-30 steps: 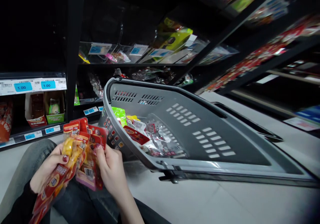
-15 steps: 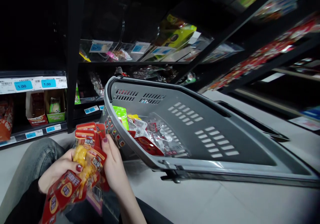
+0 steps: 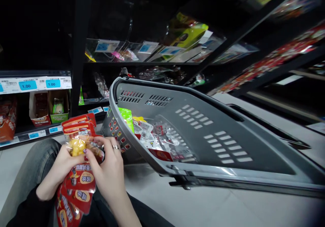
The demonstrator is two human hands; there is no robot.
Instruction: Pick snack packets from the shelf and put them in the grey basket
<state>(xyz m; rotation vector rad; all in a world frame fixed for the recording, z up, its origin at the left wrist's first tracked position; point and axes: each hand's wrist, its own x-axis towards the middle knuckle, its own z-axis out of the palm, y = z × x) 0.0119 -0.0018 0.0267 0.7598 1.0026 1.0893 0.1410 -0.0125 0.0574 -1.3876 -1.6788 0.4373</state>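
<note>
Both my hands hold a bunch of red snack packets with yellow pieces showing through clear windows, low at the left over my lap. My left hand grips the bunch from the left side, fingers closed behind it. My right hand, with a ring on one finger, closes over the packets from the right, fingertips on the top packet. Just right of my hands a grey plastic shopping basket sits tilted on the floor, with several small snack packets inside, one bright green.
Black store shelves rise at the left and behind, with blue price tags, small boxed goods and bagged snacks. More shelving runs along the right. Pale floor tiles spread below the basket. My jeans-clad knee is at lower left.
The fanned packets have been drawn together into one stack. My right hand moved from the bunch's right edge over onto its front. The view shifted slightly left.
</note>
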